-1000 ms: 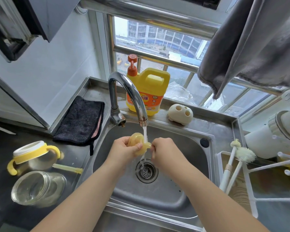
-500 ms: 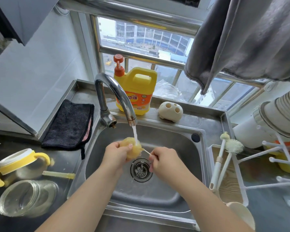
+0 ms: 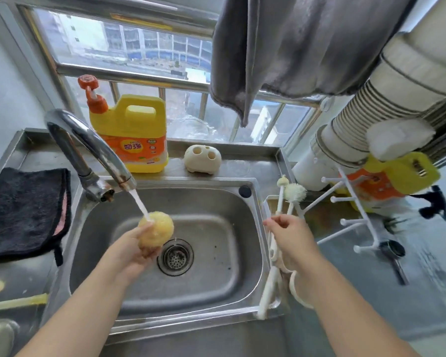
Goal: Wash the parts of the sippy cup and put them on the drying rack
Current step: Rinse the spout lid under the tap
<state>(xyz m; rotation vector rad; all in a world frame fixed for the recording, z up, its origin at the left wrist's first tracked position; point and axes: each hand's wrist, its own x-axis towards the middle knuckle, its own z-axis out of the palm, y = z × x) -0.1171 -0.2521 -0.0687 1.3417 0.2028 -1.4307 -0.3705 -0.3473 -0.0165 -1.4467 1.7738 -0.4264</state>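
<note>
Two hands apart: left hand grips the round yellow silicone cup part under the tap stream; right hand, fingers pinched on something unclear, sits nearer the white pegged drying rack.

Both bare forearms reach forward from the bottom edge. Left hand raised mid-frame, palm turned inward, fingers curled round a yellow cup part. Right hand out to the right, wrist bent, fingertips pinched together, contents unclear
</note>
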